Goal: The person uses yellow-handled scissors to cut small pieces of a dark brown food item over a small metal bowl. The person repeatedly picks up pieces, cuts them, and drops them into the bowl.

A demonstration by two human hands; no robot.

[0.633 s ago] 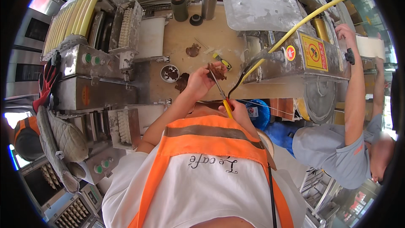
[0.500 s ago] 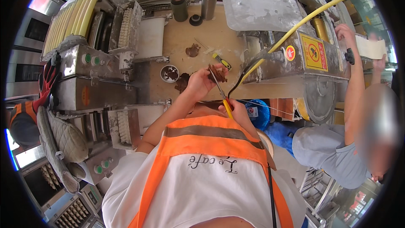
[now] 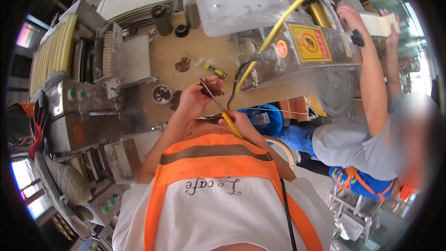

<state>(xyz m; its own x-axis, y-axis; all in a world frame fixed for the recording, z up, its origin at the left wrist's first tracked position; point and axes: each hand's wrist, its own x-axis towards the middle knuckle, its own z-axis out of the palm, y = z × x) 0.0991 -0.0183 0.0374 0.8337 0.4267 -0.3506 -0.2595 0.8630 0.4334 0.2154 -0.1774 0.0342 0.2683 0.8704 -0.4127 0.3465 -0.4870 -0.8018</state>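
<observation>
My left hand (image 3: 190,100) is closed on a dark brown, ruffled, leaf-like piece (image 3: 213,88) in front of my apron. Just to the right, my right hand (image 3: 242,124) grips yellow-handled scissors (image 3: 226,119), whose metal blades reach up to the brown piece's left edge. Whether the blades are apart cannot be made out. A small white bowl (image 3: 154,95) with dark brown bits in it sits left of my left hand. Next to it lies another brown clump (image 3: 175,100), partly behind my wrist. Farther off on the table is a similar brown piece (image 3: 182,64).
A yellow-and-black tool (image 3: 215,70) lies on the wooden table (image 3: 139,109). Metal machines (image 3: 69,130) flank it; a yellow hose (image 3: 274,28) crosses the right one. A dark green cup (image 3: 162,21) stands at the back. A co-worker (image 3: 357,144) handles a pale sheet at right.
The whole view has shifted, so the table and machines sit farther left in it. Both hands keep their holds on the brown piece and the scissors.
</observation>
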